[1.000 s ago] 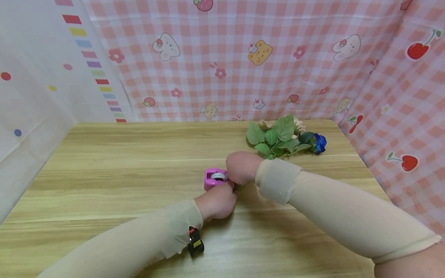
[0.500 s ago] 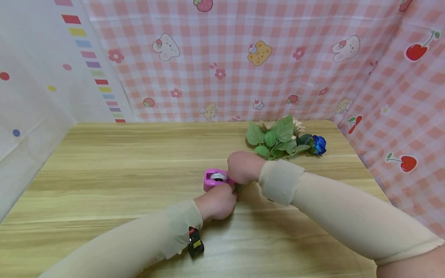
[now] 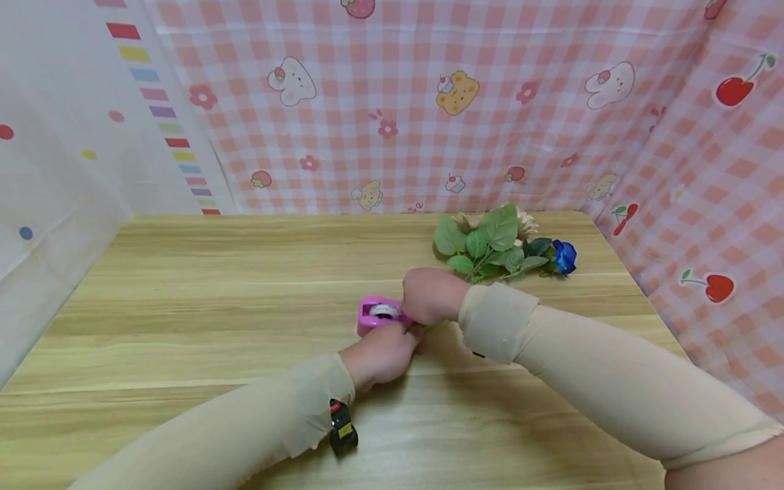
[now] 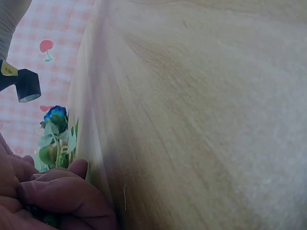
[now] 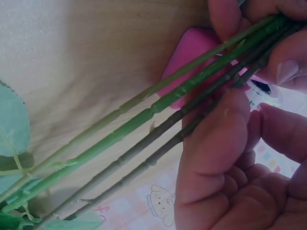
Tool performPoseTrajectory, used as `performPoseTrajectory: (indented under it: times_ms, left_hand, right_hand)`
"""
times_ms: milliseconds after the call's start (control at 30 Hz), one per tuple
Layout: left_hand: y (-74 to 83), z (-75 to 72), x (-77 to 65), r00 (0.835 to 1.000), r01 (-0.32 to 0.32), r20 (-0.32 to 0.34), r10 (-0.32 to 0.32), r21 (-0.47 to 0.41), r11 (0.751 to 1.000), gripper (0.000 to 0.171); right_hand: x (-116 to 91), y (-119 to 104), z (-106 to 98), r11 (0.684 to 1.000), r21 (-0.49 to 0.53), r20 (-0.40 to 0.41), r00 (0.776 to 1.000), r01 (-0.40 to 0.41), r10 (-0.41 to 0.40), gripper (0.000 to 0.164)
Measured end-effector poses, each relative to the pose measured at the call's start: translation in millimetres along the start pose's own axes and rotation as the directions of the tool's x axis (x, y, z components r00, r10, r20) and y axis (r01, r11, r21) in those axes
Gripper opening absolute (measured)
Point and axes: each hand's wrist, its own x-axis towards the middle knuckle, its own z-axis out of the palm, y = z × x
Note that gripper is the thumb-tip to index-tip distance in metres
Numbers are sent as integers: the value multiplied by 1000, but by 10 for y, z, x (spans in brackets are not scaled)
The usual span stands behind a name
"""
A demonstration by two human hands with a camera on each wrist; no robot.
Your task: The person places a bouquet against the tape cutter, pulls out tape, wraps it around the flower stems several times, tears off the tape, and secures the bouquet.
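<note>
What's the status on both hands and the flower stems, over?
Left hand grips the bunched flower stems. Right hand close by the stems, its own hold unclear. Pink tape dispenser right beside both hands, possibly in the way.

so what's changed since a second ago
The right hand has edged slightly to the right, and the left hand now shows a little farther right at its fingers. Nothing was visibly picked up or let go: the left hand still grips the stems. The dispenser and rose stayed about where they were.
</note>
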Motion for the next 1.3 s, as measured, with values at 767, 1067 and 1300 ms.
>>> performPoseTrajectory:
  times_ms: [767,1067,1300]
  left_hand:
    - [-4,-15,21,1000,14,-6,-14,4,1000,41]
    - [1,-11,9,999,43,-10,-43,3,999,42]
    - [10,-14,0,997,72,14,-71,-39,997,43]
  right_hand:
    - [-1,99,17,994,109,-41,999,2,3,25]
    - [17,189,29,975,222,-22,1000,4,1,23]
    - [-8,257,29,906,420,60,998,-51,28,16]
